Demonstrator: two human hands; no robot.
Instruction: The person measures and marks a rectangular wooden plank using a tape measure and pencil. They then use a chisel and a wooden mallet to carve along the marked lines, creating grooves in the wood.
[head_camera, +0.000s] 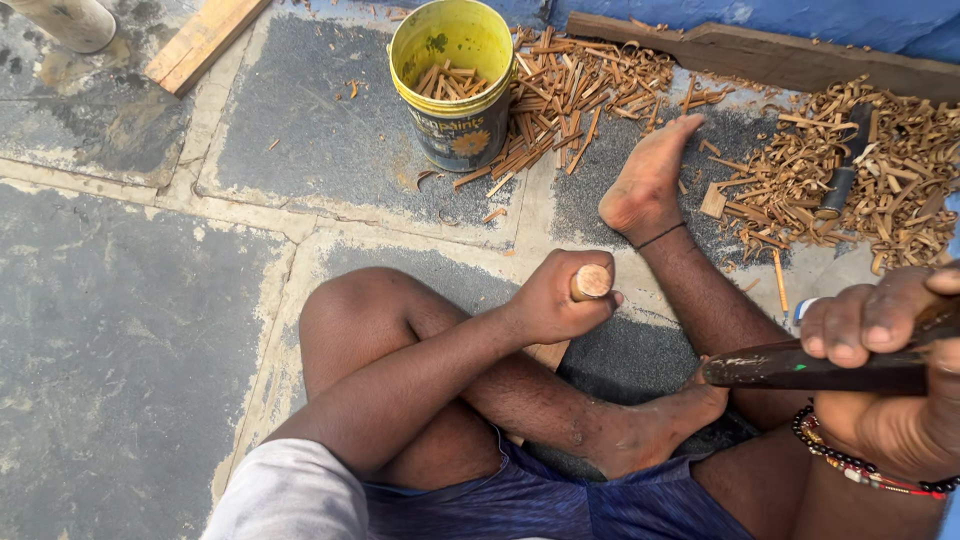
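My left hand (556, 298) is closed around a pale round wooden stick (591, 282), held upright so its cut end faces up, above my crossed legs. Under the hand a bit of light wood (548, 353) shows. My right hand (885, 350), at the right edge with a bead bracelet on the wrist, grips a dark tool handle (800, 368) that points left towards my foot (655, 425). My other foot (645, 185) rests on the stone floor further out.
A yellow bucket (456, 75) holds wood strips. Heaps of wood chips (575, 90) and shavings (860, 165) lie beyond my feet, with a dark-handled tool (843, 175) among them. A plank (200, 40) lies top left and a dark board (800, 55) along the blue wall.
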